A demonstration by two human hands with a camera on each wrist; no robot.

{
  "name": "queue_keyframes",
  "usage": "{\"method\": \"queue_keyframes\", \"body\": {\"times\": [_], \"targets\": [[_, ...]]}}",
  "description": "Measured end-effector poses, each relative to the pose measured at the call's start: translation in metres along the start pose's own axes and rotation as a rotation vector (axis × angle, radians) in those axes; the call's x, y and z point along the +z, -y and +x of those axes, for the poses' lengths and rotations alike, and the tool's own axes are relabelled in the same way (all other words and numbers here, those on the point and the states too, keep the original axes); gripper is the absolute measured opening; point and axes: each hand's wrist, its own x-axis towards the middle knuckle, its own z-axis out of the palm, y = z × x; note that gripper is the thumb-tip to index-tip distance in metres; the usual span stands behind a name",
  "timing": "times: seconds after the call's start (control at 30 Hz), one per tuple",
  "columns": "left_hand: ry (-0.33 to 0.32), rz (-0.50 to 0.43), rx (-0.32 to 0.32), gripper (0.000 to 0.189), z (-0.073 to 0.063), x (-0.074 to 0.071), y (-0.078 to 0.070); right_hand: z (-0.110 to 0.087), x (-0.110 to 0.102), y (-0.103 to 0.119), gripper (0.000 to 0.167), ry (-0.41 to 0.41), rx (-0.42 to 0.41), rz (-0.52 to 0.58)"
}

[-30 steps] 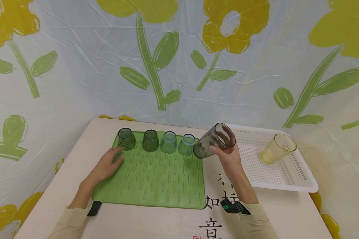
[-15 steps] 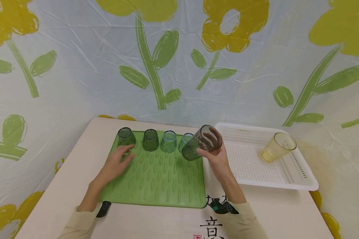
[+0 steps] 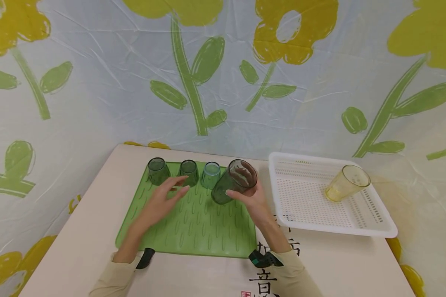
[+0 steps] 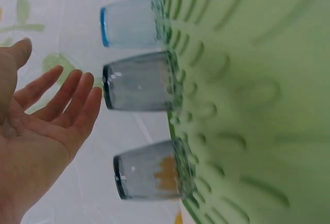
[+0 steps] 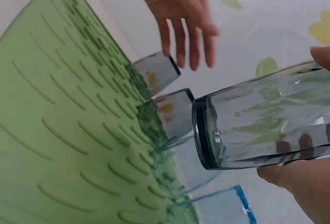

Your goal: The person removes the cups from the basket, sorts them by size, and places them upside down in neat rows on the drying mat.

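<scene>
My right hand [image 3: 256, 206] grips a tall grey glass [image 3: 226, 185] by its side. The glass is tilted, mouth up and to the right, above the green drying mat [image 3: 204, 231]. My left hand [image 3: 162, 202] hovers over the mat with fingers loosely extended, holding nothing. Along the mat's far edge stand two short grey glasses: one at the left end [image 3: 158, 172], the other beside it [image 3: 189, 169]. To their right comes a short blue glass [image 3: 210, 176]. The tall glass hides a second blue glass [image 5: 221, 208] in the head view; the right wrist view shows it.
A white perforated basket [image 3: 310, 229] stands to the right of the mat, with a yellow glass [image 3: 345, 183] leaning inside it. The pale table [image 3: 193, 274] bears black written characters near its front. A flowered sheet [image 3: 134, 103] hangs behind.
My right hand has carried the tall glass left, from near the basket to above the mat. My left hand has moved right, away from the leftmost grey glass.
</scene>
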Motion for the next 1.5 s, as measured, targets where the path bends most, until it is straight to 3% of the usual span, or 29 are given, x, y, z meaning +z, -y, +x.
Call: {"method": "queue_keyframes", "body": {"times": [0.23, 0.5, 0.67, 0.87, 1.1, 1.2, 1.3, 1.5], "targets": [[0.023, -0.090, 0.041, 0.050, 0.008, 0.016, -0.010, 0.002, 0.016, -0.008, 0.090, 0.013, 0.034, 0.052], [0.049, -0.199, 0.012, 0.055, 0.012, 0.027, -0.025, 0.005, 0.029, -0.021, 0.095, 0.081, 0.031, 0.037], [0.062, -0.208, 0.001, 0.065, 0.014, 0.034, -0.033, 0.006, 0.033, -0.027, 0.096, 0.119, 0.039, 0.016], [0.056, -0.184, -0.051, 0.081, 0.017, 0.038, -0.043, 0.006, 0.037, -0.032, 0.083, 0.129, 0.003, -0.027], [0.002, -0.099, -0.111, 0.094, 0.019, 0.041, -0.053, 0.005, 0.039, -0.036, 0.084, 0.150, -0.031, -0.113], [-0.033, -0.092, -0.120, 0.091, 0.018, 0.041, -0.056, 0.004, 0.038, -0.038, 0.091, 0.171, 0.006, -0.159], [-0.063, -0.145, -0.101, 0.083, 0.018, 0.040, -0.057, 0.002, 0.038, -0.042, 0.096, 0.190, 0.086, -0.227], [-0.094, -0.275, -0.045, 0.068, 0.017, 0.039, -0.055, -0.001, 0.037, -0.048, 0.084, 0.212, 0.177, -0.276]]}}
